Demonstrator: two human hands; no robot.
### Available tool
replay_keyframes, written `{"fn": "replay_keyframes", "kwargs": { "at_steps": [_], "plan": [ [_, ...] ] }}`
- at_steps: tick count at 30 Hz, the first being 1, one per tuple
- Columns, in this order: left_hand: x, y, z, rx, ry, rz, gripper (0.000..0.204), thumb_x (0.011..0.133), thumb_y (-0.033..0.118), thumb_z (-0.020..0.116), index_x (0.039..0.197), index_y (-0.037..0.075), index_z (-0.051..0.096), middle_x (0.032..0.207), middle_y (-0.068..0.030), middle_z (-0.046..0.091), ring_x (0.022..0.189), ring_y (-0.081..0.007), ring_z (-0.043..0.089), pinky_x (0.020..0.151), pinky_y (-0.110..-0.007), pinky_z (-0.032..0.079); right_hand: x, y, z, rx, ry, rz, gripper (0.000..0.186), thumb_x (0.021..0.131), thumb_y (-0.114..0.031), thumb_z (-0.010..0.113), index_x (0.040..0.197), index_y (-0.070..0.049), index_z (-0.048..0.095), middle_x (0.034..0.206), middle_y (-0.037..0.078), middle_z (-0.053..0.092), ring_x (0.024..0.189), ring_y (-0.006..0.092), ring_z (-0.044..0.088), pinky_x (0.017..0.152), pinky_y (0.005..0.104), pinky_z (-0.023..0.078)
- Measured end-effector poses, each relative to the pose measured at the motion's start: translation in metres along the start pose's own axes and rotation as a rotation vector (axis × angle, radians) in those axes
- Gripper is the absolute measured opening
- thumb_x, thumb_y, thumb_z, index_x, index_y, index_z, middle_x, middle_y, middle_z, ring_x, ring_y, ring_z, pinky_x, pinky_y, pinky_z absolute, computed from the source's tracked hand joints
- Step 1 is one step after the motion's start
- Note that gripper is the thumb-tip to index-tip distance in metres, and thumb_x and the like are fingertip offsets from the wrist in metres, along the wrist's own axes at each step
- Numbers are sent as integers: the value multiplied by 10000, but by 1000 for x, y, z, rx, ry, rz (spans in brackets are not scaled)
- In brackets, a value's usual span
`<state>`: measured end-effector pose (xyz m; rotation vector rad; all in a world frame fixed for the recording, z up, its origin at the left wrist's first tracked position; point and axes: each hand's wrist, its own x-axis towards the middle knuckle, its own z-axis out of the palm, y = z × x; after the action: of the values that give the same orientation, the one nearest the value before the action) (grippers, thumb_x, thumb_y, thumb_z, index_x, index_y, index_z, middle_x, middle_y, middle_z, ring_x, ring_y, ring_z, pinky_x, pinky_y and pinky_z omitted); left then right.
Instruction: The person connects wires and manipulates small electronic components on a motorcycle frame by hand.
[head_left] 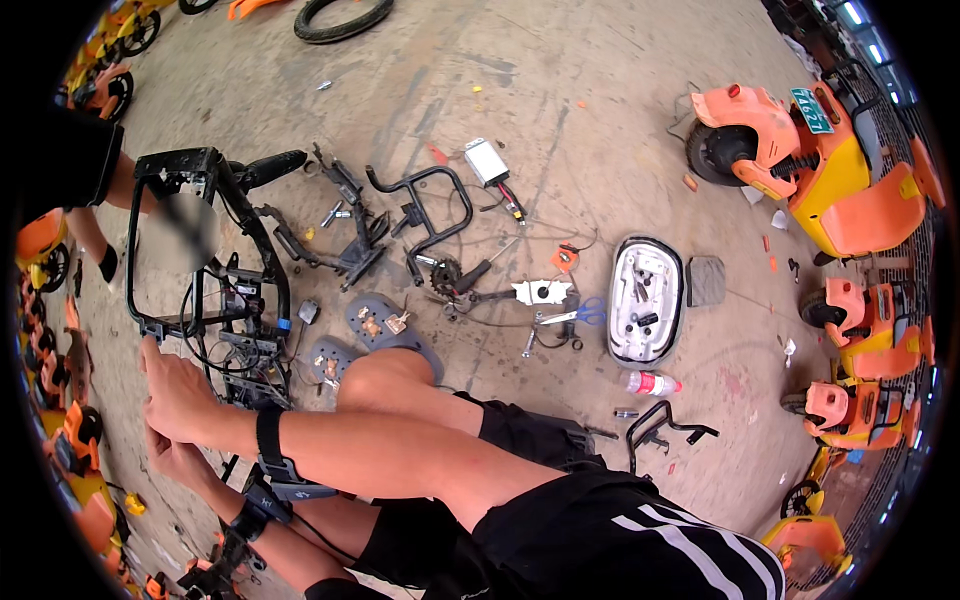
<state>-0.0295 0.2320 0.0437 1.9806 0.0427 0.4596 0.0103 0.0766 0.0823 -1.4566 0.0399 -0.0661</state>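
A black metal scooter frame [268, 240] stands upright at the left, with wiring and small electrical parts in its lower section. My right hand [178, 390] is at the frame's near lower corner, its forefinger reaching up to the metal and the other fingers curled. Just below it, my left hand [182, 462] is closed, the fingertips partly hidden under the right hand. What either hand pinches is too small or covered to make out. Both wrists carry black straps with devices.
A co-worker's arm [122, 180] is behind the frame. Across the floor lie a black tubular bracket [470, 205], a silver controller box [486, 160], blue-handled scissors [590, 311], a white seat shell [618, 300] and a bottle [650, 383]. Orange-yellow scooters [830, 190] line the right side.
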Motion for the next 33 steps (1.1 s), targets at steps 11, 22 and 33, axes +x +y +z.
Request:
{"fn": "replay_keyframes", "kwargs": {
  "at_steps": [11, 22, 33],
  "plan": [
    [-9, 57, 54, 49, -17, 80, 165, 894, -30, 598, 1043, -53, 664, 950, -17, 669, 868, -91, 583, 808, -246, 480, 9, -4, -30, 33, 26, 45, 451, 715, -48, 670, 1087, 3, 420, 810, 244, 619, 806, 458, 639, 703, 509, 494],
    [-3, 90, 89, 219, 69, 277, 132, 786, 52, 707, 909, 4, 706, 757, -144, 645, 665, -292, 624, 606, -363, 494, 20, -2, -84, 113, -160, -138, 439, 791, 16, 694, 1181, 5, 494, 877, 72, 629, 640, 78, 558, 553, 231, 458],
    [-13, 81, 77, -89, -18, -112, 177, 895, 105, 656, 966, -51, 698, 788, -139, 698, 668, -149, 632, 623, -297, 508, 20, -25, -98, -463, -401, -602, 120, 836, -5, 725, 956, -1, 731, 941, 108, 686, 765, 199, 659, 663, 293, 524]
  ]
}}
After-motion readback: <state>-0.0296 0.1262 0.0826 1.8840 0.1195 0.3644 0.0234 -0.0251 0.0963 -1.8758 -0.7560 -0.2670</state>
